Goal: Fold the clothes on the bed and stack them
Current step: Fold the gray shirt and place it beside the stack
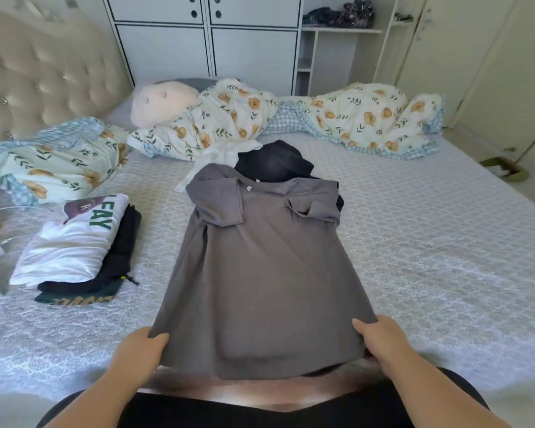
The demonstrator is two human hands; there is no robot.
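A big bed (414, 242) with a pale grey patterned cover fills most of the picture. A soft padded headboard (34, 75) stands at the upper left, and white cupboards (204, 35) run along the top.

A flowery blanket (352, 118) lies bunched across the far side of the bed, and a pink pillow (162, 101) sits next to it near the top middle.

A grey shirt (260, 273) lies flat in the middle of the bed, its sleeves folded in over its front. Its collar end points to the top of the picture and its bottom edge is near the person.

The left hand (139, 347) grips the bottom left corner of the grey shirt, thumb on top. The right hand (383, 338) grips the bottom right corner the same way. The bottom edge is lifted a little off the bed.

Just behind the grey shirt's collar lies a black garment (272, 162), and a white garment (217, 156) pokes out beside it.

At the left of the picture sits a pile of folded clothes (74, 242). A white shirt with green letters is on top, and dark clothes lie under it. The pile is apart from the grey shirt.
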